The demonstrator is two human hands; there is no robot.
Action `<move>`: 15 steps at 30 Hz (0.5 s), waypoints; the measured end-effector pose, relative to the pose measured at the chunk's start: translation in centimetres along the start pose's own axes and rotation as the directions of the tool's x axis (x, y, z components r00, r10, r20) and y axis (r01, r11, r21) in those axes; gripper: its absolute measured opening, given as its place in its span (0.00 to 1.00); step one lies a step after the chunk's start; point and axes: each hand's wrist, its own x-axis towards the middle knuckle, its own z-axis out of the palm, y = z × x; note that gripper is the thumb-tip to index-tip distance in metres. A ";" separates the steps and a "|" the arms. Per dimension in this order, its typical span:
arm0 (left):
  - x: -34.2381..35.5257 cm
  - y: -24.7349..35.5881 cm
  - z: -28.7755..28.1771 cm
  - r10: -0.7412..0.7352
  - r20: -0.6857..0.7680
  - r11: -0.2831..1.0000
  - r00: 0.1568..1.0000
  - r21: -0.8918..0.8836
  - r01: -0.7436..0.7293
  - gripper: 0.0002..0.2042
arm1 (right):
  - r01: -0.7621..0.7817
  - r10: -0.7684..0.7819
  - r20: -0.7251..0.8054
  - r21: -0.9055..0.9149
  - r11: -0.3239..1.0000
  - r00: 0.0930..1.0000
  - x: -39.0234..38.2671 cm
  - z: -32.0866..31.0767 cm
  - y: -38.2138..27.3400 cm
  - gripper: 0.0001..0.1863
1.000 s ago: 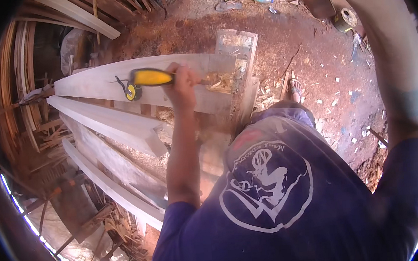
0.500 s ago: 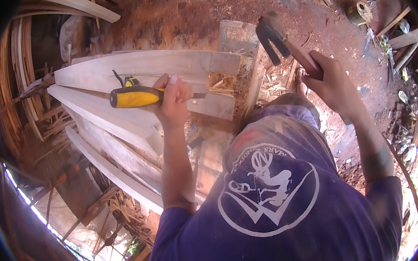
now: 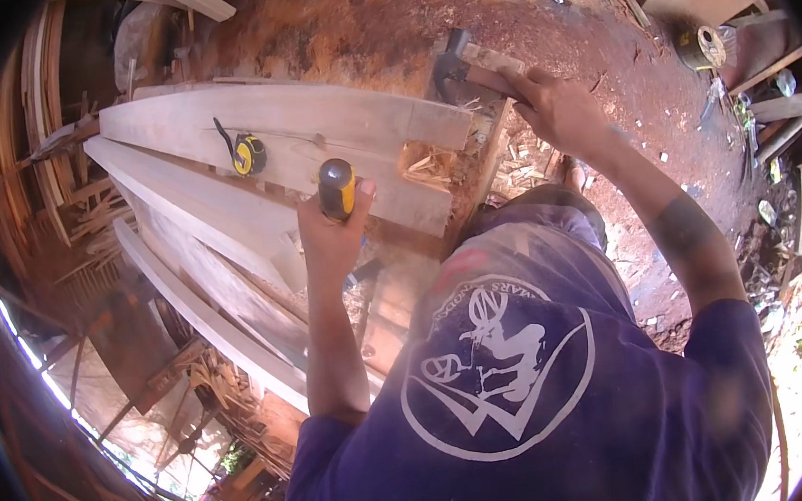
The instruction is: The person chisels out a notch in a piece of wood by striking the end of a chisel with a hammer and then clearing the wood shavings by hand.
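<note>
Left hand [image 3: 328,233] on a yellow-and-black handle [image 3: 338,191], right hand [image 3: 563,114] on a hammer [image 3: 499,82], over pale boards [image 3: 161,124].

The left hand is curled closed around the handle, whose rounded black end points up; the tool's lower part is hidden, so I cannot tell whether it touches the wood. The right hand, farther off and to the right, is closed around the hammer's wooden handle, the dark head pointing left and far, beyond the boards' right end and well apart from the yellow-and-black handle. Between the 2 hands, wood chips [image 3: 427,165] lie near that end. To the left, 1 yellow-and-black tape measure [image 3: 248,155] rests on the far board. Reddish-brown floor [image 3: 353,26] spreads beyond.
</note>
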 end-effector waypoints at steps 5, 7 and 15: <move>-1.4 -2.3 0.2 -0.114 -0.038 0.993 0.993 -0.045 0.112 0.11 | -0.014 0.014 0.011 0.017 1.000 1.000 0.0 -1.2 -1.7 0.29; -1.9 -3.2 0.3 -0.146 -0.060 0.988 0.987 0.031 0.148 0.14 | 0.139 -0.133 -0.289 0.003 0.990 0.948 -1.1 -2.2 -3.5 0.24; -3.2 -4.7 1.0 -0.291 -0.099 0.953 0.952 -0.116 0.279 0.13 | -0.155 -0.056 0.250 0.745 0.649 0.967 -3.5 2.5 -11.3 0.21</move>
